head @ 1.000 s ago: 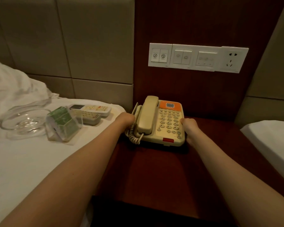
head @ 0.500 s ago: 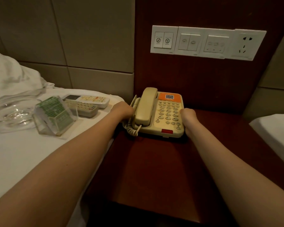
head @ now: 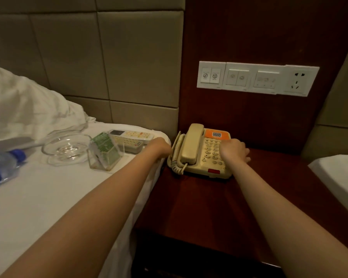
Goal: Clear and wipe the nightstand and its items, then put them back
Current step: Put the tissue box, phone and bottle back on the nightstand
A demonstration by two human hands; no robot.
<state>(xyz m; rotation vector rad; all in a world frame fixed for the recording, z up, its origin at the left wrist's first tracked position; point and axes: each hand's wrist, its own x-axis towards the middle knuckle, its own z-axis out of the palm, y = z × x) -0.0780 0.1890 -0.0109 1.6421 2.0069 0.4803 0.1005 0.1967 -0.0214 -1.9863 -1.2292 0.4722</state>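
A beige telephone with an orange label stands at the back of the dark red wooden nightstand, its handset on the cradle. My left hand presses against the phone's left side by the coiled cord, with its fingers hidden. My right hand lies over the keypad, its fingers reaching around the phone's right edge. On the white bed to the left lie two remotes, an acrylic holder with green cards, a glass ashtray and a water bottle.
A white switch and socket panel sits on the wood wall above the phone. A padded headboard backs the left bed, with a pillow below it. A second white bed borders the nightstand on the right.
My right hand has slid from the phone's right side up onto the keypad. The view has shifted left and down, bringing the water bottle into sight. The phone stays in place.
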